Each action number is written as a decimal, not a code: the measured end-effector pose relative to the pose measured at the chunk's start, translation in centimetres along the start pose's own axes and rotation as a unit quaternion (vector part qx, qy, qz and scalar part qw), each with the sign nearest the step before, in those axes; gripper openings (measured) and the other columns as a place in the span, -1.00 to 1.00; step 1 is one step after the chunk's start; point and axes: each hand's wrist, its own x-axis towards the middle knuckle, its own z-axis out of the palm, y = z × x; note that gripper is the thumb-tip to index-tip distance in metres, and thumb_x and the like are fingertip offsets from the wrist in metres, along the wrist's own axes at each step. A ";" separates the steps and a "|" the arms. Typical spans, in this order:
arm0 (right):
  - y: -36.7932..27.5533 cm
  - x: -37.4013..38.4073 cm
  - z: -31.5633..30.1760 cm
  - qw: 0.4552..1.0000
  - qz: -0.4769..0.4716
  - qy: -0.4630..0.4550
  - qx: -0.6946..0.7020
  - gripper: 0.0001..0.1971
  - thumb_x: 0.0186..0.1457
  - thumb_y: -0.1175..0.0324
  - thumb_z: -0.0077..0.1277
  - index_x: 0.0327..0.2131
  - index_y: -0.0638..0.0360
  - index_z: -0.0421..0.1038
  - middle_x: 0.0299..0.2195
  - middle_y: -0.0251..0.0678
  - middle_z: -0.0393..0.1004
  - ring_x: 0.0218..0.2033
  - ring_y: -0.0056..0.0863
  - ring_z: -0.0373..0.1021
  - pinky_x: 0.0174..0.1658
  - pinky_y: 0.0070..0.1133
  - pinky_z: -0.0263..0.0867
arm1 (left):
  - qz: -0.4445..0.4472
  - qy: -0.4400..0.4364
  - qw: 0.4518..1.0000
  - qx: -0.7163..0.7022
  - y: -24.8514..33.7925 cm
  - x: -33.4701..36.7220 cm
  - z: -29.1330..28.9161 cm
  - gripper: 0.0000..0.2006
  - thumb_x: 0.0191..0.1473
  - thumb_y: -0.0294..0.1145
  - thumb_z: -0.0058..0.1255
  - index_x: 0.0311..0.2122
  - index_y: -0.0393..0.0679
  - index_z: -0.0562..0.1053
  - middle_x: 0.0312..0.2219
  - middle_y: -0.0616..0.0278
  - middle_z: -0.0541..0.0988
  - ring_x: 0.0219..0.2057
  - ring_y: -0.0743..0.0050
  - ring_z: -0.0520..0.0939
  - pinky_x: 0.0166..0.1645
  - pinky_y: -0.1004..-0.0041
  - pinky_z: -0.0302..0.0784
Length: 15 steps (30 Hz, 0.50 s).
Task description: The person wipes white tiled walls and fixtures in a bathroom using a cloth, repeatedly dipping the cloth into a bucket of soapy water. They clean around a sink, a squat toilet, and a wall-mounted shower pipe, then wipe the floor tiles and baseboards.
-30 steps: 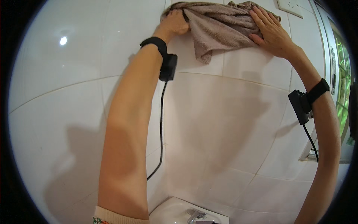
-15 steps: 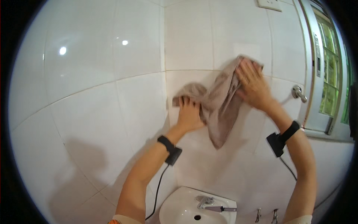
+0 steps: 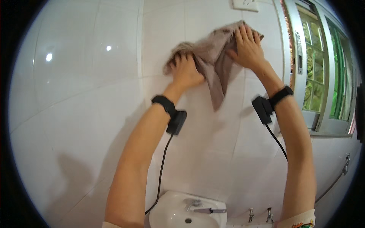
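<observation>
A greyish-brown cloth (image 3: 216,53) is spread in folds against the white tiled wall, one corner hanging down in the middle. My left hand (image 3: 186,71) bends its fingers over the cloth's left end, gripping it. At the cloth's upper right, my right hand (image 3: 249,48) lies flat with fingers stretched out, pressing it to the wall. Some of the cloth is hidden under both hands. Each wrist carries a black strap with a small black box, such as the right box (image 3: 262,110), and a cable runs down from each.
Below stands a white washbasin (image 3: 167,207) with a chrome tap (image 3: 193,204) and a dark-handled tool (image 3: 209,211) on its rim. Two small valves (image 3: 269,214) stick out to its right. A metal-framed window (image 3: 319,76) is at the right, and a wall socket (image 3: 245,4) is above.
Both hands and the cloth have moved up the wall, toward the socket. The view has also shifted, with more of the window showing. The metal fitting beside the window is now hidden behind my right arm.
</observation>
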 end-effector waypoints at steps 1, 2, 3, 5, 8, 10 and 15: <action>0.4 1.6 0.0 0.999 0.034 0.001 -0.006 -0.25 -0.11 -0.01 -0.11 0.04 0.32 -0.07 0.09 -0.04 -0.09 0.15 -0.19 -0.22 0.14 -0.27 -0.34 | -0.013 0.010 0.998 -0.057 0.5 1.8 -1.7 -0.07 -0.45 -0.12 0.11 0.05 -0.32 -0.04 0.04 -0.12 0.02 0.08 -0.14 -0.04 0.09 -0.04 -0.16; 0.5 2.8 -0.2 0.998 0.068 0.002 -0.011 -0.22 -0.09 -0.04 -0.15 0.07 0.32 -0.14 0.10 -0.01 -0.14 0.16 -0.16 -0.27 0.14 -0.24 -0.38 | -0.021 0.019 0.999 -0.047 1.0 3.2 -2.6 -0.03 -0.45 -0.08 0.12 0.07 -0.32 -0.09 0.06 -0.10 -0.03 0.11 -0.13 -0.11 0.09 -0.09 -0.19; -0.2 2.5 0.4 0.997 0.071 0.022 -0.014 -0.23 -0.07 -0.04 -0.18 0.07 0.33 -0.14 0.10 0.00 -0.15 0.15 -0.12 -0.27 0.13 -0.21 -0.39 | -0.037 0.022 0.998 -0.037 1.3 3.5 -2.2 -0.02 -0.45 -0.07 0.12 0.08 -0.29 -0.10 0.07 -0.10 -0.04 0.11 -0.13 -0.13 0.08 -0.12 -0.21; -0.6 0.7 1.2 0.996 0.058 0.066 -0.004 -0.27 -0.05 -0.03 -0.23 0.06 0.36 -0.11 0.09 0.07 -0.16 0.14 -0.04 -0.28 0.11 -0.15 -0.41 | -0.054 0.020 0.998 -0.033 1.7 2.9 -1.2 -0.02 -0.45 -0.06 0.12 0.09 -0.25 -0.11 0.07 -0.10 -0.05 0.12 -0.13 -0.15 0.07 -0.15 -0.22; -2.4 -3.8 -0.3 0.993 0.006 0.095 0.066 -0.34 -0.13 0.04 -0.13 -0.04 0.38 0.07 0.04 0.07 -0.03 0.14 -0.07 -0.25 0.12 -0.17 -0.37 | 0.098 0.054 0.993 0.028 -1.0 -0.9 -0.3 -0.11 -0.44 -0.12 0.10 0.07 -0.18 -0.02 0.05 -0.07 0.02 0.09 -0.18 -0.09 0.05 -0.19 -0.26; -3.3 -8.0 -0.9 0.993 -0.018 0.041 0.105 -0.36 -0.14 0.07 -0.11 -0.06 0.38 0.10 0.04 0.06 -0.02 0.14 -0.09 -0.25 0.12 -0.17 -0.37 | 0.158 0.043 0.986 0.020 -2.0 -4.7 1.6 -0.19 -0.46 -0.18 0.09 0.02 -0.17 0.10 0.01 -0.05 0.09 0.05 -0.18 -0.03 0.05 -0.16 -0.25; -5.7 -19.2 -1.8 0.973 -0.058 -0.126 0.184 -0.43 -0.16 0.15 -0.04 -0.09 0.32 0.14 0.03 -0.01 0.02 0.16 -0.18 -0.27 0.14 -0.22 -0.41 | 0.182 -0.073 0.980 0.035 -1.7 -16.3 7.3 -0.26 -0.41 -0.14 0.07 0.00 -0.13 0.16 0.00 -0.08 0.09 0.04 -0.18 -0.03 0.08 -0.08 -0.25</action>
